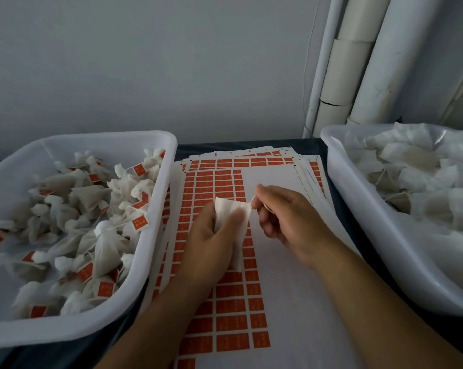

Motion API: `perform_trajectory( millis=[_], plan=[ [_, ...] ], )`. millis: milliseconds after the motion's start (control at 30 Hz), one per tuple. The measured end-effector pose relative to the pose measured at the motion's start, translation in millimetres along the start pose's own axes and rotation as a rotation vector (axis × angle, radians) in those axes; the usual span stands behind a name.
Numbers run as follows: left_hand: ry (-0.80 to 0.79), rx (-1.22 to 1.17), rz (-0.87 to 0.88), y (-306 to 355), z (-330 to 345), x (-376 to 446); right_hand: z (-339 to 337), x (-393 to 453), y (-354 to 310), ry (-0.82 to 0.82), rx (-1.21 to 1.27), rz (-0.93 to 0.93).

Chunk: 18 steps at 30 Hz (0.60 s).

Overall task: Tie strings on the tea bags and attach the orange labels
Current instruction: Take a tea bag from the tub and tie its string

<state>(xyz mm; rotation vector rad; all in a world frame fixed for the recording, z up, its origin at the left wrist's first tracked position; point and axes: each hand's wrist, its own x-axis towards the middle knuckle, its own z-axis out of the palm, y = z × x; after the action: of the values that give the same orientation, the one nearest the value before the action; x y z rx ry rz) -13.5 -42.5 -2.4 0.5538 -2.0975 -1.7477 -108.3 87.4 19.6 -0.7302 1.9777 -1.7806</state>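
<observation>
Left hand (211,235) grips tea bag (231,217) above the label sheet (225,302), centre. Right hand (283,217) pinches what looks like its string at the bag's right corner. Risk: thin string slips from the pinch; a hard pull could tear the bag.

dark table (251,147) — two bins (156,209) (339,182), label sheets (275,179)

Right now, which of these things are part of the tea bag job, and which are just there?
Part of the job:
left hand holding a tea bag
right hand pinching its string
orange label sheets
left tub of finished bags
right tub of plain bags

Just there:
white pipes
wall
</observation>
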Motion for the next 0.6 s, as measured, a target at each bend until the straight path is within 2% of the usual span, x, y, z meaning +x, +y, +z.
perform_trajectory(
  millis=[200, 367, 467, 600],
  plan=[
    [-0.039, 0.196, 0.263, 0.4, 2.2, -5.3, -4.0, -3.9, -5.3, -0.076, 0.418, 0.102],
    [-0.06, 0.435, 0.224, -8.7, 4.7, -4.0, -16.2, -1.8, -10.2, 0.019, 0.727, 0.11],
    [-0.029, 0.537, 0.28, -13.2, 5.0, -2.2, -21.0, -0.5, -11.7, 0.038, 0.791, 0.074],
    [-0.003, 0.59, 0.313, -14.7, 5.8, -4.6, -17.7, -2.3, -11.9, 0.001, 0.639, 0.056]
  ],
)
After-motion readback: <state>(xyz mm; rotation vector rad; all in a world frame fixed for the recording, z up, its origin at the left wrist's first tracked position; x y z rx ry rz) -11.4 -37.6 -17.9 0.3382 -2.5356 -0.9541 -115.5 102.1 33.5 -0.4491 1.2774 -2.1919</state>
